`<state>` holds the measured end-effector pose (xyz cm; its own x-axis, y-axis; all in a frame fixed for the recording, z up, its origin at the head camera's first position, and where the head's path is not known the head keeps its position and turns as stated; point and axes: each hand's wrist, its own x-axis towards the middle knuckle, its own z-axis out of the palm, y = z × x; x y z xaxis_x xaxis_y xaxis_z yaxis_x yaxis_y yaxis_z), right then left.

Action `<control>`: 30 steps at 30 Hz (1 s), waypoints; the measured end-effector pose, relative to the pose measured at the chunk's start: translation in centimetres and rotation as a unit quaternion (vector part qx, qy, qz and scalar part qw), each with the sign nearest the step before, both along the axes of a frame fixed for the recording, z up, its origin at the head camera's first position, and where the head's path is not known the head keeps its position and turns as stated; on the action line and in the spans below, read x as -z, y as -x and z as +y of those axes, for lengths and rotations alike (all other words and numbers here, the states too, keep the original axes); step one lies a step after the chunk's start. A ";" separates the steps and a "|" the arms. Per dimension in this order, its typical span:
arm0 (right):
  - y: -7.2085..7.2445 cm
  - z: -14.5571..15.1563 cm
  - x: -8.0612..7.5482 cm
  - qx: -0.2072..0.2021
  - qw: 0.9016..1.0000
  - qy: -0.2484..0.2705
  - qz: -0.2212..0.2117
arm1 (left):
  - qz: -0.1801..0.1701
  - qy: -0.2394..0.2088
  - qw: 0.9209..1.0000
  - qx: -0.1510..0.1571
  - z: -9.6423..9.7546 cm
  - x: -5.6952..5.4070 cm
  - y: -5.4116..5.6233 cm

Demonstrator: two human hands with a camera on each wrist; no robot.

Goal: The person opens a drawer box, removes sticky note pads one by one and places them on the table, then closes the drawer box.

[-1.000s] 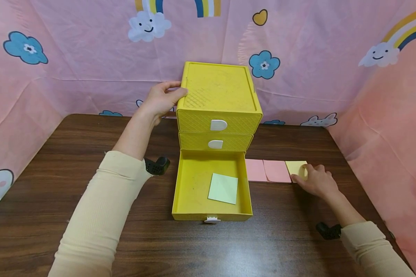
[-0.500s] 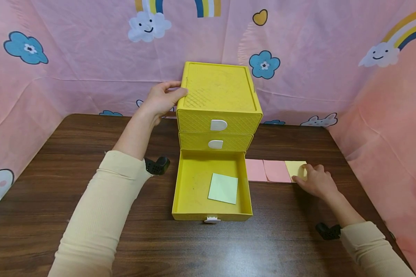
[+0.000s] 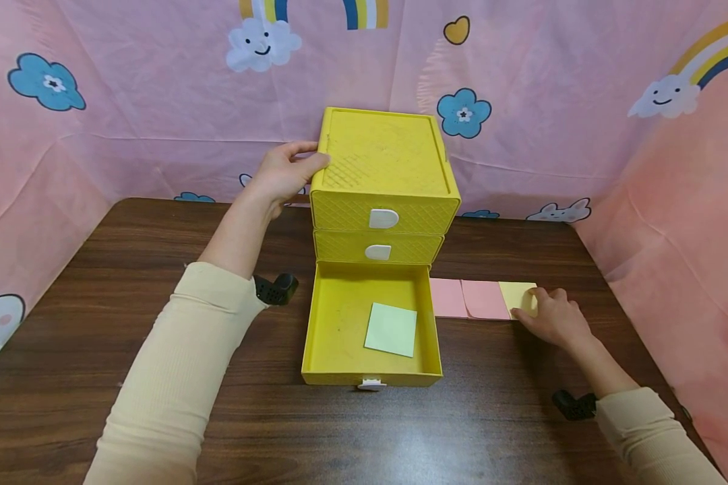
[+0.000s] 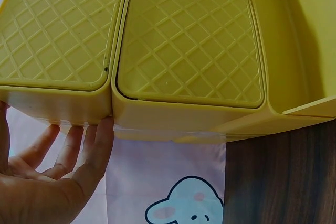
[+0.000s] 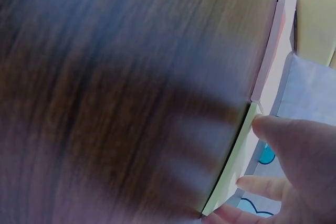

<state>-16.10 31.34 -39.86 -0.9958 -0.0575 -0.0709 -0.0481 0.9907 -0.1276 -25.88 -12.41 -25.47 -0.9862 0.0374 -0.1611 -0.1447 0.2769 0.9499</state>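
Observation:
My left hand (image 3: 284, 174) rests against the left side of a yellow drawer unit (image 3: 382, 151), thumb over the top edge. Its extended fingers (image 4: 100, 153) touch the side wall in the left wrist view. My right hand (image 3: 555, 316) holds a pale yellow sticky note pad (image 3: 514, 296) on the table by its edges, thumb at the near edge. That pad lies at the right end of a row, beside two pink sticky note pads (image 3: 485, 300) (image 3: 449, 298). Inside the pulled-out bottom drawer (image 3: 336, 337) lies a pale green sticky note pad (image 3: 391, 330), slightly turned.
The dark wood table (image 3: 249, 424) carries everything. Above the open drawer, the middle drawer (image 3: 340, 247) and top drawer (image 3: 340, 214) are closed, each with a white handle. A printed pink cloth (image 3: 534, 135) hangs behind and at both sides.
The yellow sticky note pad has shifted very slightly left, up to the neighbouring pink pad, under my right hand. My left hand has stayed on the drawer unit.

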 end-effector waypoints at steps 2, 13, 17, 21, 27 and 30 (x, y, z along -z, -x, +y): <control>0.0 0.0 -0.1 0.000 1.000 -0.001 -0.001 | -0.001 -0.001 1.000 0.000 0.0 0.0 0.0; 0.1 0.0 -0.2 0.005 1.000 -0.003 0.003 | 0.000 -0.008 1.000 0.001 0.0 -0.1 0.0; 0.2 0.0 -0.2 0.010 1.000 -0.005 0.013 | 0.000 -0.004 1.000 0.000 0.0 -0.2 0.0; 0.2 0.0 -0.2 0.007 0.999 -0.005 0.032 | 0.002 -0.001 1.000 -0.001 0.0 -0.2 -0.1; 0.2 -0.2 -0.4 0.001 0.999 0.003 0.046 | 0.002 -0.003 1.000 0.002 0.0 -0.1 -0.1; 0.2 -0.3 -0.4 -0.008 0.999 0.007 0.051 | 0.003 -0.003 1.000 0.005 0.0 0.0 -0.1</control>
<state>-16.26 31.03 -39.42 -0.9968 -0.0735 0.0317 -0.0772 0.9878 -0.1356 -25.78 -12.46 -25.49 -0.9866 0.0482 -0.1559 -0.1372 0.2717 0.9525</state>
